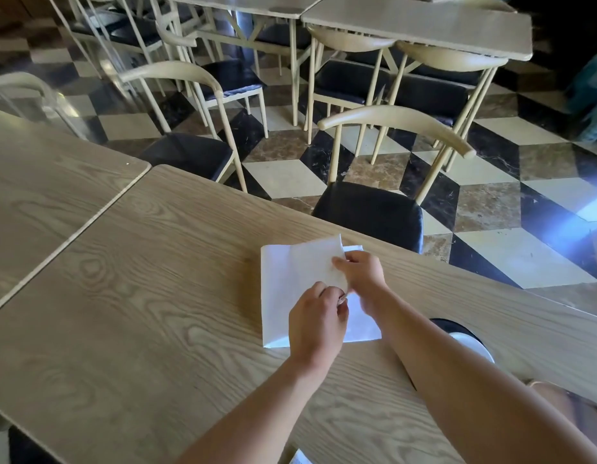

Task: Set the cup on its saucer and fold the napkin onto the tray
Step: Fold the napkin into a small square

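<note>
Head view showed both hands pinching the white napkin [278, 289] on the wooden table [129, 279], left hand [315, 324] near, right hand [362, 274] apparently lifting a flap

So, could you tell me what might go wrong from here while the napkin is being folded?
Both the left hand and right hand pinch one flap of the napkin; nothing pins the rest to the table, so it may slide and crease crooked. The right forearm passes over a dark round object with a white top and could knock it when drawing back. No tray is in view, so carrying the napkin there may undo the fold.
</note>
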Action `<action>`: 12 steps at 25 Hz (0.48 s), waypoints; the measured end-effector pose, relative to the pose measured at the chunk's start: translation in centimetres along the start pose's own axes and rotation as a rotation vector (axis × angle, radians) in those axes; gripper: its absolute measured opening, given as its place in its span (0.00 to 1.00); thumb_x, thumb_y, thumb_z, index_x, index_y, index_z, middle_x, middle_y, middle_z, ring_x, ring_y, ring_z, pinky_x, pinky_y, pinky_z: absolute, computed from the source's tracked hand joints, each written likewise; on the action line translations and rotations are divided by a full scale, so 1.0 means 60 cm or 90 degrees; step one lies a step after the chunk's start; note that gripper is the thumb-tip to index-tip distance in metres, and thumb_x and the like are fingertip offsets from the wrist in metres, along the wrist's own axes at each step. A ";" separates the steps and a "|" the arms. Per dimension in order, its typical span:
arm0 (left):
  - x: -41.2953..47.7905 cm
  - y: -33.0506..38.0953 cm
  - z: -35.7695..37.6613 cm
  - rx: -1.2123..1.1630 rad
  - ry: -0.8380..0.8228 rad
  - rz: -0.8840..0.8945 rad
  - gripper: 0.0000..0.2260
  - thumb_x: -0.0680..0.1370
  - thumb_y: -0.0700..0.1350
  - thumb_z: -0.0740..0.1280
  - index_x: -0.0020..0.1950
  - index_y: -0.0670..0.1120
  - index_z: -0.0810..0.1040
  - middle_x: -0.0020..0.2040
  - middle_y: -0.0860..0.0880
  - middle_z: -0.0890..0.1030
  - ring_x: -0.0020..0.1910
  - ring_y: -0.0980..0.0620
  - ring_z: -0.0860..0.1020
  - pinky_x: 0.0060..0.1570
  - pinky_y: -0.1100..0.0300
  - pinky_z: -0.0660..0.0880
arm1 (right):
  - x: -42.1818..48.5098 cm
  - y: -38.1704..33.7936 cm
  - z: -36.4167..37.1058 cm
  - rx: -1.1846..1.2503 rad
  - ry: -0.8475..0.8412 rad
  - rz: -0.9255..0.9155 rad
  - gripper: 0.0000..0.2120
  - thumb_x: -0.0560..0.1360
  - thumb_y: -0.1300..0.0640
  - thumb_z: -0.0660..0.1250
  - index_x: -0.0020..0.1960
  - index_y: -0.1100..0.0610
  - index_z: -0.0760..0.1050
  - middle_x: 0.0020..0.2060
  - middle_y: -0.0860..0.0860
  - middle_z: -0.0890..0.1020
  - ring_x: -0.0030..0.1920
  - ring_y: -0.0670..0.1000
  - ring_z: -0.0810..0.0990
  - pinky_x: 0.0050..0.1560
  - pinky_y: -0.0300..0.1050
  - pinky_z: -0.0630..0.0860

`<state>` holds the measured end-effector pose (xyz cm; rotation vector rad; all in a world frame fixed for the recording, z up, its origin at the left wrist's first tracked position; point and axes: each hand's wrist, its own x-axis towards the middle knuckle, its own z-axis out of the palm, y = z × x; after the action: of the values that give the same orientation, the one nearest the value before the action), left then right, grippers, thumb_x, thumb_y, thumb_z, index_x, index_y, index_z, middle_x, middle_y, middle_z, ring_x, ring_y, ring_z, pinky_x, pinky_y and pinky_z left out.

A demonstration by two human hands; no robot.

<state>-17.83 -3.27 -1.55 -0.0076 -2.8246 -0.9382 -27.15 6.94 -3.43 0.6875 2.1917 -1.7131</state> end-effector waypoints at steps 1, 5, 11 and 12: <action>0.002 0.006 0.008 -0.002 -0.008 0.007 0.02 0.74 0.42 0.69 0.41 0.46 0.80 0.37 0.49 0.78 0.36 0.48 0.76 0.32 0.55 0.72 | 0.008 0.003 -0.011 -0.063 0.032 -0.035 0.10 0.72 0.56 0.69 0.34 0.59 0.75 0.30 0.50 0.76 0.31 0.51 0.71 0.31 0.42 0.67; -0.004 0.033 0.051 -0.009 -0.038 0.056 0.04 0.73 0.41 0.69 0.45 0.47 0.83 0.39 0.49 0.79 0.37 0.48 0.77 0.32 0.55 0.73 | 0.032 0.031 -0.049 -0.217 0.091 -0.079 0.10 0.73 0.56 0.67 0.37 0.62 0.76 0.29 0.51 0.74 0.31 0.52 0.69 0.33 0.46 0.65; -0.022 0.025 0.078 0.032 -0.091 0.112 0.02 0.70 0.42 0.72 0.40 0.46 0.80 0.36 0.49 0.76 0.34 0.48 0.75 0.28 0.59 0.69 | 0.039 0.063 -0.060 -0.277 0.114 -0.058 0.05 0.74 0.55 0.70 0.49 0.55 0.78 0.40 0.50 0.83 0.42 0.54 0.78 0.40 0.44 0.72; -0.027 0.019 0.076 0.036 -0.098 0.119 0.04 0.69 0.44 0.73 0.40 0.47 0.79 0.37 0.50 0.75 0.34 0.48 0.74 0.28 0.59 0.69 | 0.038 0.066 -0.060 -0.277 0.111 -0.063 0.10 0.74 0.55 0.70 0.55 0.54 0.78 0.44 0.50 0.83 0.46 0.54 0.79 0.44 0.44 0.73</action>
<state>-16.88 0.45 -4.72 -0.3450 -2.9241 -0.8494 -26.77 11.60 -6.93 0.6408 2.6372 -1.1827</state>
